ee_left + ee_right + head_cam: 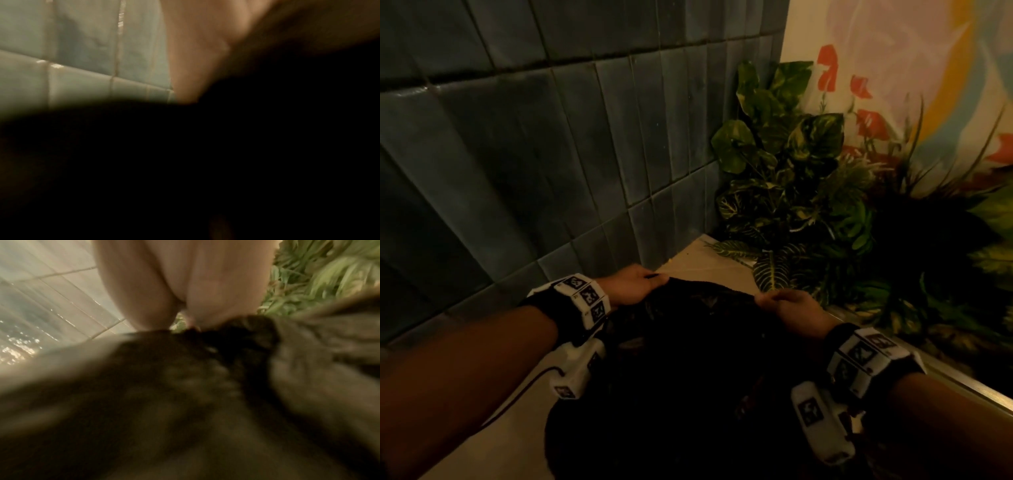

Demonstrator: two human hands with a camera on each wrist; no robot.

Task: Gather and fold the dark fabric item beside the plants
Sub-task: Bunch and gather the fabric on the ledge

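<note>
Both hands (642, 284) (796, 306) pinch the dark fabric (688, 370) on a pale ledge (709, 260) beside plants (791, 192).

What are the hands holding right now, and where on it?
Both hold the dark fabric at its far edge: the left hand grips the left end, the right hand pinches the right end, next to the plants.
</note>
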